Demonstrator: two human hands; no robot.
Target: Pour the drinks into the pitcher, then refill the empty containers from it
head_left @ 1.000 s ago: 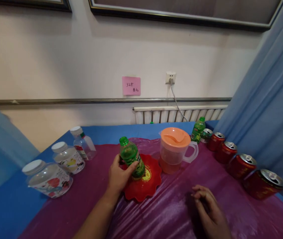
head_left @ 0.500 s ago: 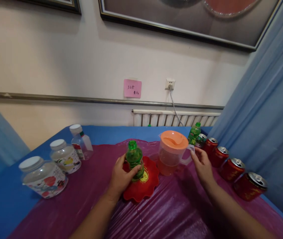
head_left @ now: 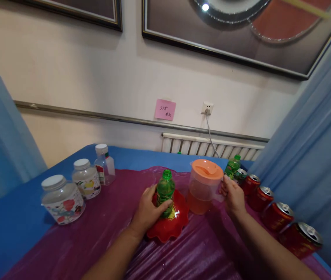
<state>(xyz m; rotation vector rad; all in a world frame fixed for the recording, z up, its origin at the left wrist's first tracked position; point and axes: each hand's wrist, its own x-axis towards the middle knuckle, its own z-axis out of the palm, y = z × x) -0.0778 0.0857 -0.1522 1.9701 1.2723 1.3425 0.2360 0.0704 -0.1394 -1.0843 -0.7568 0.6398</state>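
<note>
My left hand (head_left: pixel 149 208) is wrapped round a green plastic bottle (head_left: pixel 166 190), which stands upright and uncapped on a red scalloped plate (head_left: pixel 165 230). To its right is a clear pitcher (head_left: pixel 202 192) with an orange lid (head_left: pixel 206 169) and orange-tinted liquid in its lower part. The fingers of my right hand (head_left: pixel 233 196) are closed round the pitcher's handle, which they mostly hide. The pitcher rests upright on the purple plastic sheet (head_left: pixel 110 229), beside the plate.
On the left stand a large jar (head_left: pixel 63 204), a smaller jar (head_left: pixel 86 182) and a clear bottle (head_left: pixel 105 167), all white-capped. Several red cans (head_left: pixel 277 217), a green can (head_left: pixel 240 177) and another green bottle (head_left: pixel 232 166) line the right side. Blue cloth (head_left: pixel 142 157) covers the table's back.
My right hand has closed round the pitcher's handle, where its fingers were only reaching it before. My left hand still holds the bottle on the plate. The camera view has shifted.
</note>
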